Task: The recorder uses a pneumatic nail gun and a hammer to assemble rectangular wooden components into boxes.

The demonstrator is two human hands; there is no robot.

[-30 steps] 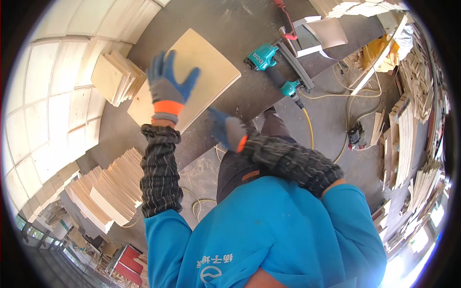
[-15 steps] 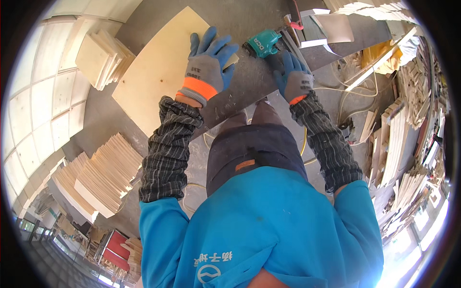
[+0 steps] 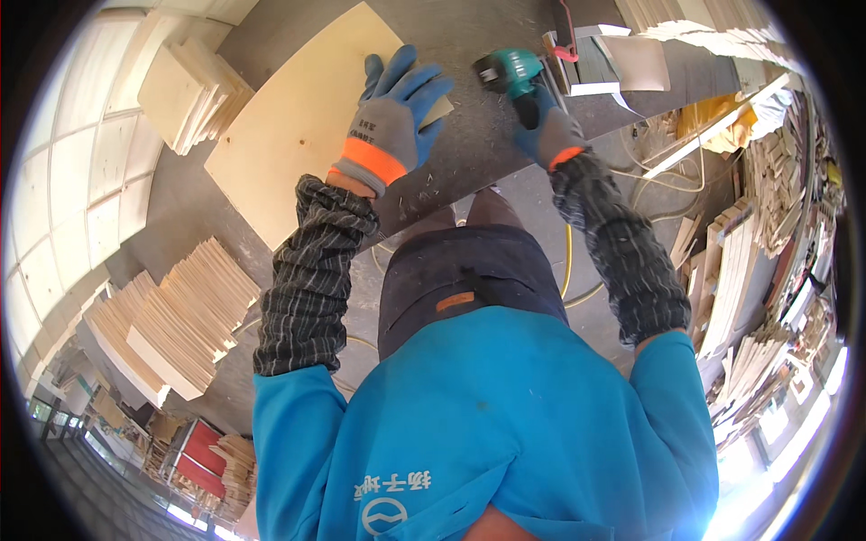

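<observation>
A pale plywood board lies on the dark work table. My left hand, in a grey and blue glove with an orange cuff, rests on the board near its right edge with fingers outstretched. My right hand, gloved alike, grips the black handle of a teal power tool. The tool is tilted over the table to the right of the board, its dark end pointing left. Its exact kind cannot be made out, and my right fingers are partly hidden and blurred.
Stacked boards stand at the far left, with bigger piles of thin sheets nearer. A box-like frame with a red handle sits beyond the tool. Right of the table, a hose crosses the floor beside wood offcuts.
My right hand has closed on the power tool's handle. The tool has been raised and turned, moving slightly right and away from me. My left hand stays on the board.
</observation>
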